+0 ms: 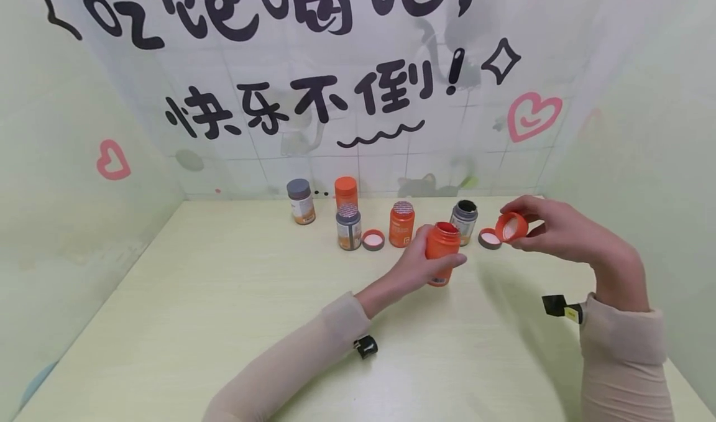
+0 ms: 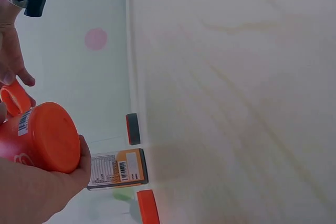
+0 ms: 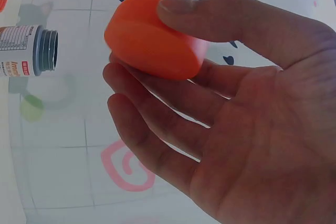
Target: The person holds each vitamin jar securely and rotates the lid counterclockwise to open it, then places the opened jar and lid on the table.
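My left hand [image 1: 411, 263] grips an orange bottle [image 1: 442, 251], its mouth uncovered and its base off the table. The left wrist view shows the base of this bottle [image 2: 56, 137] with the hand [image 2: 50, 190] wrapped around it. To the right, my right hand [image 1: 550, 223] pinches an orange lid [image 1: 511, 227] between thumb and fingers, its pale inside showing in the head view. A lid with a grey side [image 1: 490, 240] lies close below it. Behind the held bottle stands an uncapped grey bottle [image 1: 464, 220].
Farther left are a foil-sealed orange bottle [image 1: 401, 226], a foil-sealed grey bottle [image 1: 349, 230] and an upturned lid [image 1: 373, 240]. Behind them stand a capped orange bottle [image 1: 346, 187] and a capped grey bottle [image 1: 301, 201]. Walls enclose the pale table [image 1: 224, 298] at back and sides.
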{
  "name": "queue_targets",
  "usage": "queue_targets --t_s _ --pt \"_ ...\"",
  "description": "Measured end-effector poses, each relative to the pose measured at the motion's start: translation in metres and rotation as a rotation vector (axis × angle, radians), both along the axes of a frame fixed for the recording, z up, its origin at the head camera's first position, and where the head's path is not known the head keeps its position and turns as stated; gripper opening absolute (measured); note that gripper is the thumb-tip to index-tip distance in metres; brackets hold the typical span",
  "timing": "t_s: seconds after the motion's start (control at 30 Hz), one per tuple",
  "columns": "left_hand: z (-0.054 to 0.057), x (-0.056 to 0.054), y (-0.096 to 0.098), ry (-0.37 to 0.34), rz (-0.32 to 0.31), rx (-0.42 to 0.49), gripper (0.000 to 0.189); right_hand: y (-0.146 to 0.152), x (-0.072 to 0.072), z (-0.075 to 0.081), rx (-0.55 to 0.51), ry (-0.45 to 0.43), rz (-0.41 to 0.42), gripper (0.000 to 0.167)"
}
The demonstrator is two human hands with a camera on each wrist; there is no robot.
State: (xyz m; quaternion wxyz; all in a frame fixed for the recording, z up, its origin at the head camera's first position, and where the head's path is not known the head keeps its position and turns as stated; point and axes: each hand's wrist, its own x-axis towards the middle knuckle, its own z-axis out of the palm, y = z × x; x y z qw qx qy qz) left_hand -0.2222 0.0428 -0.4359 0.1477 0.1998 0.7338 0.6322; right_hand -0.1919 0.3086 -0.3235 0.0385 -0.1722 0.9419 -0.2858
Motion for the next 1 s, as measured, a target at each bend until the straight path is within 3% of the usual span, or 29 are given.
queue_targets --t_s 0.33,0.5,0.73,1.0 --pt "-0.010 -0.016 0.042 0.019 0.001 -0.119 0.066 0.006 -0.001 0.000 0.041 0.005 -0.031 0.063" --pt "-0.013 -0.021 0.058 0.013 -0.016 -0.174 0.069 0.008 -0.001 -0.001 0.045 0.014 -0.035 0.056" --pt "-0.014 -0.027 0.066 0.000 0.010 -0.241 0.069 0.014 -0.001 -0.004 0.029 0.038 -0.027 0.048" --pt "-0.011 -0.029 0.067 0.021 -0.012 -0.307 0.072 0.017 -0.009 -0.011 0.044 -0.004 -0.050 0.046"
